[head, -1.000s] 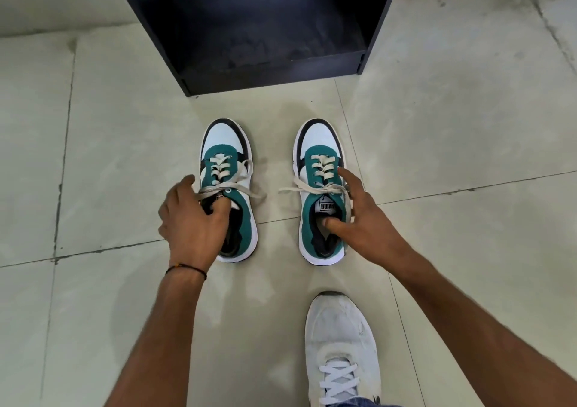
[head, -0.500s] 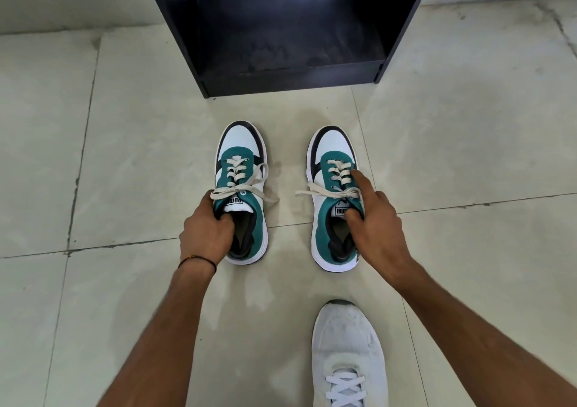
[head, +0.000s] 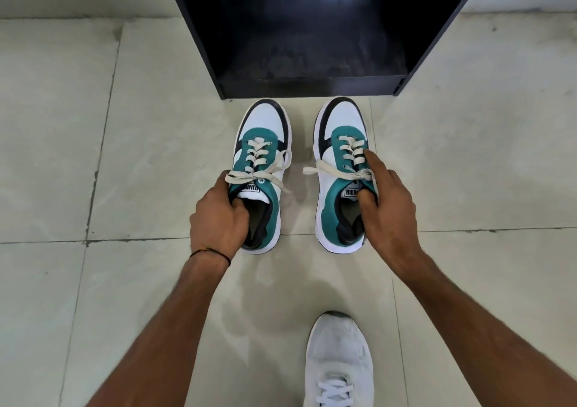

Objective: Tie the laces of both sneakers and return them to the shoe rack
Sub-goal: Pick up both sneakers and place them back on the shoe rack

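Head view: left hand (head: 218,219) clamped on left sneaker (head: 262,175) collar at 9 o'clock, right hand (head: 387,206) pinching right sneaker (head: 342,172) collar at 3; both sit on the floor, toes just short of the shoe rack (head: 312,85) at 12. Risk: lace ends trail sideways, could snag the rack lip or slip loose. Tongues read PUMA.

The single head-worn camera looks steeply down and forward from above the tiled floor (head: 125,156). Both forearms reach in from the near edge, and the hands sit close to the frame's centre. The dark shoe rack (head: 312,88) stands at the far edge, cut off by the frame. Wide-angle distortion bends the floor lines towards the sides.
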